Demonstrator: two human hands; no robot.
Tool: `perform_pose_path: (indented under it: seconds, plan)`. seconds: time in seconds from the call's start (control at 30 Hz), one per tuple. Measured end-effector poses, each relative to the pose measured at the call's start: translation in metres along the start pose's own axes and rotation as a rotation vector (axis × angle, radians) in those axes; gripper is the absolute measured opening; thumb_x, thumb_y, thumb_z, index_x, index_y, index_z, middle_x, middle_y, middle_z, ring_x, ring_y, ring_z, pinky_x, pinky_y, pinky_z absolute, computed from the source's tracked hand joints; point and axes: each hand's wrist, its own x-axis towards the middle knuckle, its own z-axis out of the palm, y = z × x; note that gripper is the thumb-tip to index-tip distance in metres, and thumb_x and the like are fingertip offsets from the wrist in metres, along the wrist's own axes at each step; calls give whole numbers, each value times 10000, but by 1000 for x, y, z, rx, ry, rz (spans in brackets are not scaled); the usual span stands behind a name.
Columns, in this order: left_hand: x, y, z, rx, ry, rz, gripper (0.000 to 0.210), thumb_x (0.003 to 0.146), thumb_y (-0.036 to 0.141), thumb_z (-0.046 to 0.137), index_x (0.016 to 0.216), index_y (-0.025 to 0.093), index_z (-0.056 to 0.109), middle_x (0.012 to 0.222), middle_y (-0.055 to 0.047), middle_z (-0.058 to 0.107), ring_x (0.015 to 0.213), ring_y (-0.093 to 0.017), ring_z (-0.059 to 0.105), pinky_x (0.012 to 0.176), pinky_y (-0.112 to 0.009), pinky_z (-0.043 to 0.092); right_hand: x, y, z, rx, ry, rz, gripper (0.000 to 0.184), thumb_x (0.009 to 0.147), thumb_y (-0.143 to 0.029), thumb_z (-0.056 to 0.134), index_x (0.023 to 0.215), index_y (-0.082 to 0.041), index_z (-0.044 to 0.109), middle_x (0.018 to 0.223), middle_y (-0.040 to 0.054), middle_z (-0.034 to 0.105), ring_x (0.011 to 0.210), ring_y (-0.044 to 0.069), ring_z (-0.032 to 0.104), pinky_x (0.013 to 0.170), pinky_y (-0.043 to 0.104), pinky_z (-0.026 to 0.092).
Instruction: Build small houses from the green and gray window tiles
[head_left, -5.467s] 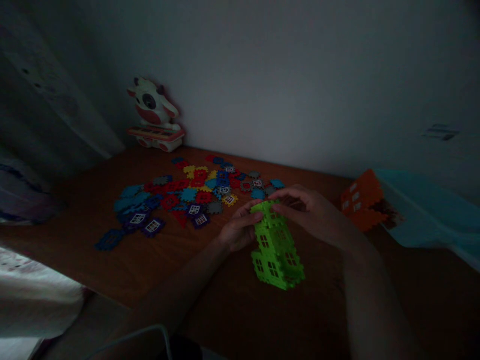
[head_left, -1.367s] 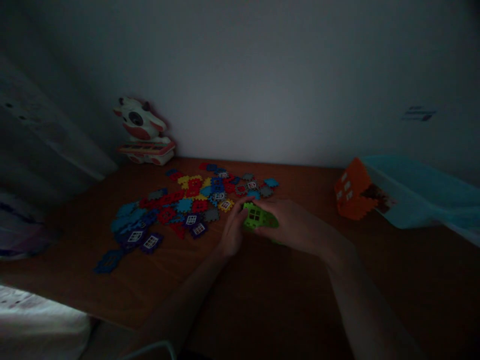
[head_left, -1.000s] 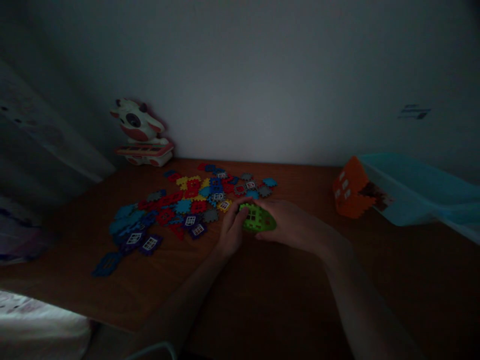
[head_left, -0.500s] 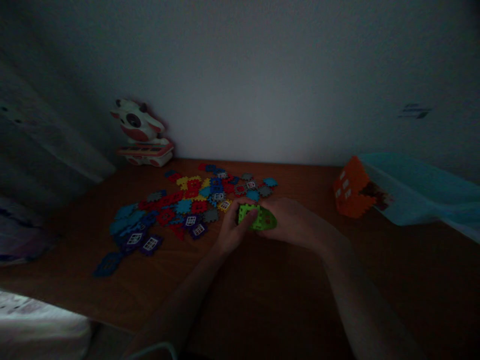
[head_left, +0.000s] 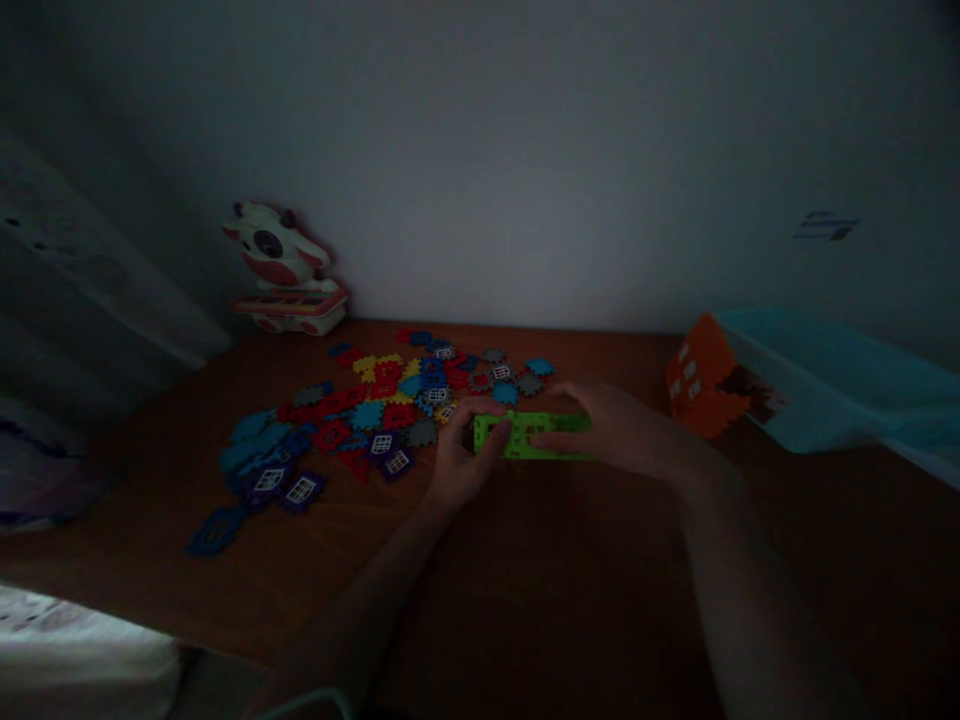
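Between my hands is a strip of joined green building tiles (head_left: 519, 440) with square openings, held just above the table. My left hand (head_left: 466, 450) is closed around its left end, thumb pressed on the near face. At the other end my right hand (head_left: 611, 425) grips it, with fingers on the near face and others over the top. The right hand covers part of the strip there. Just left of and behind my left hand lie loose interlocking tiles (head_left: 367, 414) in red, blue, yellow, grey and purple, some with white window inserts.
A cow-shaped toy keyboard (head_left: 289, 270) stands at the back left against the wall. On the right, an orange tile house (head_left: 701, 380) leans by a translucent blue bin (head_left: 840, 400). The wooden table's (head_left: 315, 570) front edge runs along the lower left.
The green piece has turned so its long side faces me and shows as a longer strip. My right hand has shifted right along it, while my left hand stays nearly in place.
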Motion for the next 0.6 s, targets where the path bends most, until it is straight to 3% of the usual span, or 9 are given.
perform_pose_path:
  seconds: [0.07,0.17,0.33,0.5,0.6]
  plan:
    - [0,-1,0,25,15,19,162,892,359,676,947,214,631,990,-66,644,949,-207,629,867,-365,508,-4,10,-9,-34,93,85,552,813,-621,683,1170,-200,670,1236,133,681,1114,312,649,903,420,519]
    - [0,-4,1,38,32,40,161,892,358,675,948,213,632,997,-68,642,955,-206,625,871,-366,507,-9,19,-18,-39,110,188,428,872,-607,608,968,-202,709,998,111,748,896,279,702,728,384,537]
    - [0,-9,1,42,67,45,155,896,339,673,972,210,634,1009,-62,631,961,-195,618,862,-346,499,-7,11,-20,39,60,143,337,919,-500,568,912,-204,730,907,88,767,795,237,713,673,346,524]
    - [1,-13,1,63,96,62,156,893,339,677,967,211,626,1000,-64,631,961,-199,619,873,-363,498,-9,-8,1,235,0,225,339,948,-450,530,914,-168,716,739,83,739,619,199,694,555,302,507]
    - [1,-12,1,93,93,87,159,894,347,671,960,211,625,992,-63,635,953,-202,624,862,-364,504,-18,-10,27,438,34,357,362,961,-446,511,1077,-149,682,648,59,697,535,182,663,493,281,493]
